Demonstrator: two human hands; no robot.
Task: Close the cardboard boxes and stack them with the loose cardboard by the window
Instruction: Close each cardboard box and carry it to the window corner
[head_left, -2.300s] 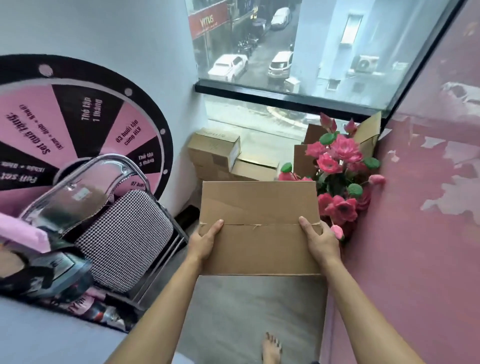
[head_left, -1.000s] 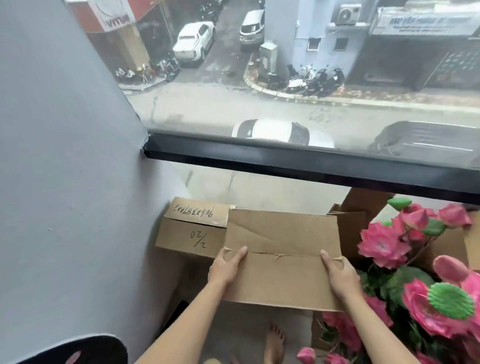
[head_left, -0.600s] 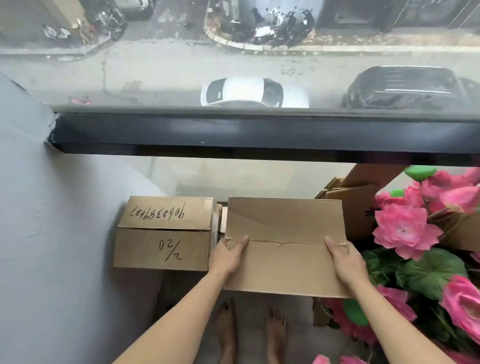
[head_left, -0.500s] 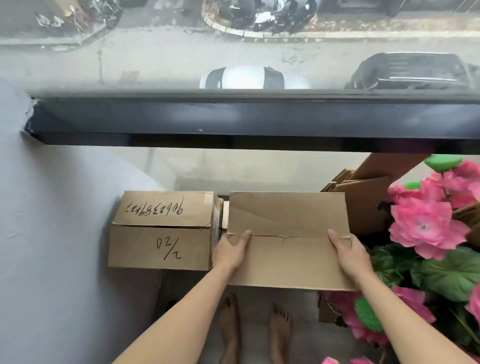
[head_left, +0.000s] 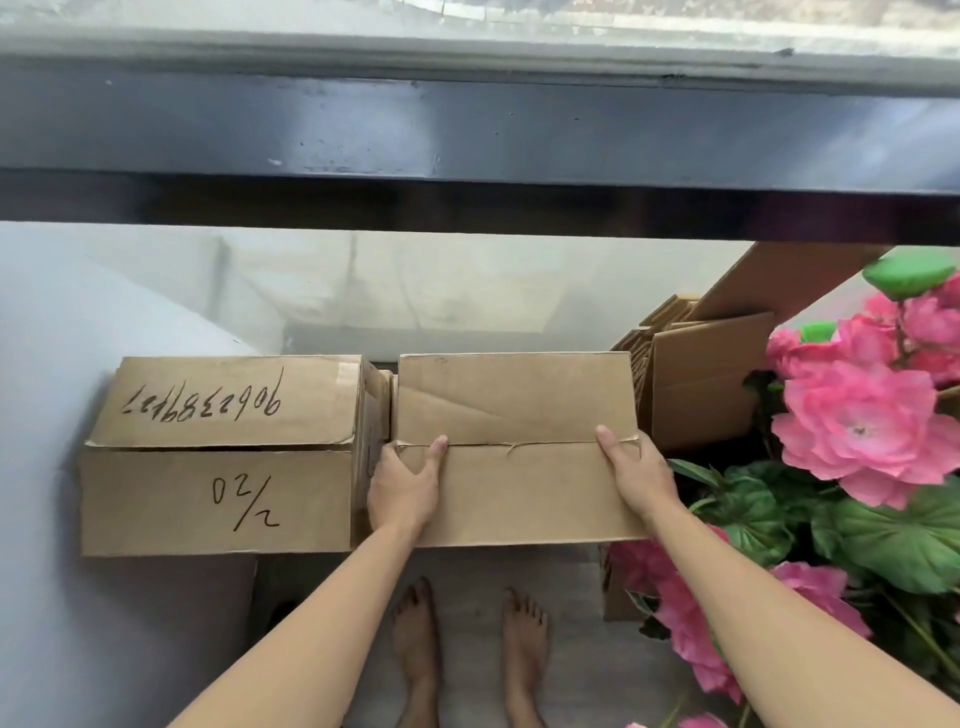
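Closed cardboard box (head_left: 519, 452) gripped at both ends: left hand (head_left: 402, 483) clasping the left edge, thumb on the top seam, right hand (head_left: 636, 475) likewise on the right edge. Held below the black window frame (head_left: 467, 130), just beside the handwritten "02/2" box (head_left: 223, 457) on the left. Loose cardboard (head_left: 701, 374) and pink artificial flowers (head_left: 857, 421) to the right, bare feet (head_left: 467, 654) on the floor below.

Soft daylight from the window (head_left: 467, 31), sharp focus, wide-angle bending at edges.
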